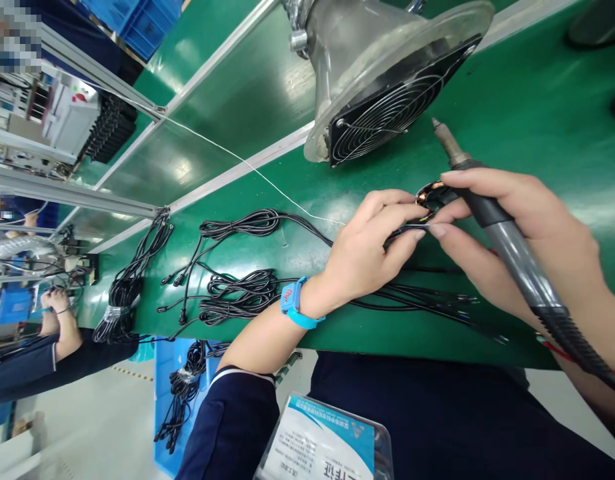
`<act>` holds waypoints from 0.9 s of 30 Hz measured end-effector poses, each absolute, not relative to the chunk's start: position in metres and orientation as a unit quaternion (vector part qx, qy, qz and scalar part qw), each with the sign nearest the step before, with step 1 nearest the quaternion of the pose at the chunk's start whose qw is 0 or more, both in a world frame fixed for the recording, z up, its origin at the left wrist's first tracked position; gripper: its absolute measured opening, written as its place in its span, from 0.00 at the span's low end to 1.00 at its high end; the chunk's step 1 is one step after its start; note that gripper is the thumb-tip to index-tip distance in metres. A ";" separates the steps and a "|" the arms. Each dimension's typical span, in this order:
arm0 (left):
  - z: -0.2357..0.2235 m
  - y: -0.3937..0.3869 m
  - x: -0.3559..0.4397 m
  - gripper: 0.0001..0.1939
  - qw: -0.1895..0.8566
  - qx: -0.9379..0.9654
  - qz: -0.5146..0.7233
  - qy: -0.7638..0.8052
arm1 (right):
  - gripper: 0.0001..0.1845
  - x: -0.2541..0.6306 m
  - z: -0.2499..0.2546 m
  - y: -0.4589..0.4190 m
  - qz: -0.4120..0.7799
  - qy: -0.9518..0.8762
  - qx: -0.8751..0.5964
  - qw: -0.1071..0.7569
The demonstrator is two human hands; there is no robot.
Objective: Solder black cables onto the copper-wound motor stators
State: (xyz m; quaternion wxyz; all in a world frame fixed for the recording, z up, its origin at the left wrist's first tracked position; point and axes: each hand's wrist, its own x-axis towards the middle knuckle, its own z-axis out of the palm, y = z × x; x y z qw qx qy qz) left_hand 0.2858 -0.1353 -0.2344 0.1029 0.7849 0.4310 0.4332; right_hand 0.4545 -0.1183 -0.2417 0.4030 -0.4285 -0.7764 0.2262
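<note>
My left hand [375,240], with a blue wristband, pinches a black cable [405,228] near its end. A thin white wire [260,175] runs in from the left and passes to that hand. My right hand [532,220] is wrapped around a soldering iron [525,270], whose metal tip points up and away from the cable. Right fingertips also touch a small curved part with copper-coloured spots [428,193], right by the cable end. The exact join between cable and part is hidden by fingers.
A fume hood with a black fan grille [397,110] stands behind my hands. Bundled black cables [240,300] lie on the green bench [307,333], with another bundle [125,290] farther left. A blue bin [162,373] holds cables below. Another person's hands [57,300] are at far left.
</note>
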 end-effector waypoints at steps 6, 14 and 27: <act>-0.228 -0.137 0.287 0.05 0.199 0.755 0.397 0.483 | 0.23 0.462 -0.248 -0.110 0.231 -0.797 -0.402 0.387; -0.232 -0.133 0.286 0.05 0.268 0.696 0.406 0.529 | 0.27 0.480 -0.255 -0.099 0.246 -0.841 -0.338 0.343; -0.235 -0.132 0.289 0.05 0.270 0.674 0.434 0.534 | 0.25 0.472 -0.251 -0.096 0.146 -0.841 -0.376 0.361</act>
